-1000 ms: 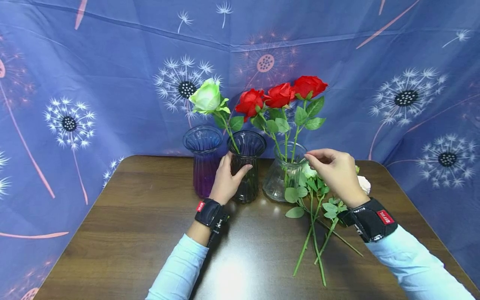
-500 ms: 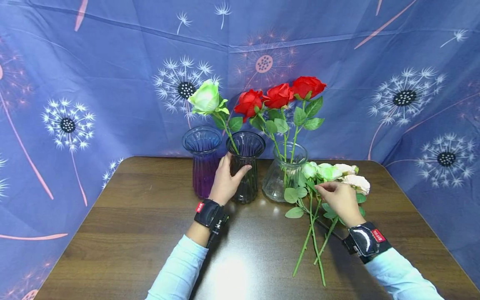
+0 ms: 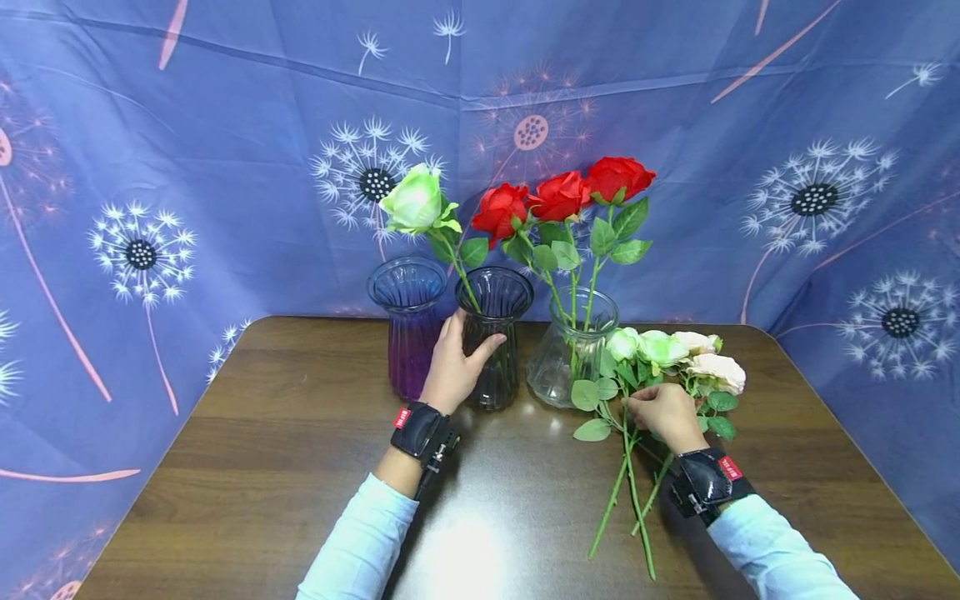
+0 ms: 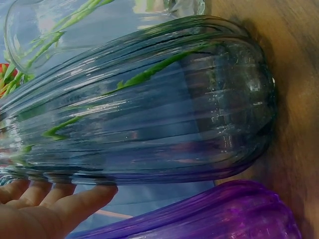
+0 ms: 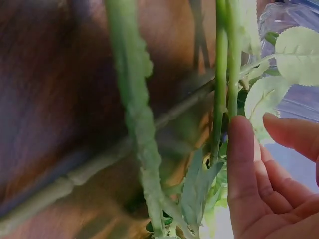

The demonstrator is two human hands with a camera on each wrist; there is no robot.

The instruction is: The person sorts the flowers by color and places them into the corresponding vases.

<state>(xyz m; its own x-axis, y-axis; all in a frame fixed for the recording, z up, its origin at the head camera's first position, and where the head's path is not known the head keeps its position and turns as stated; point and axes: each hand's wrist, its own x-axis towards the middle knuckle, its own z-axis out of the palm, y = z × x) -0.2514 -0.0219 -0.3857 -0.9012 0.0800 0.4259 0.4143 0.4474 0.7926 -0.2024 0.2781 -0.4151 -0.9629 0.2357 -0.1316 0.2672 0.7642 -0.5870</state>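
Observation:
In the head view my left hand holds the dark grey glass vase, thumb across its front and fingers at its left side. The left wrist view shows those fingers along the ribbed glass. One green-white rose stands in this vase, leaning left. My right hand is low over the loose roses lying at the right. In the right wrist view its index finger touches a green stem, and the thumb is apart from that finger.
A blue-purple vase stands left of the grey one. To the right, a clear vase holds three red roses. Pale green roses and cream roses lie beside it, stems crossing toward the table's front.
My right hand has come down from beside the clear vase's rim to the stems of the lying roses. My left hand has stayed at the grey vase.

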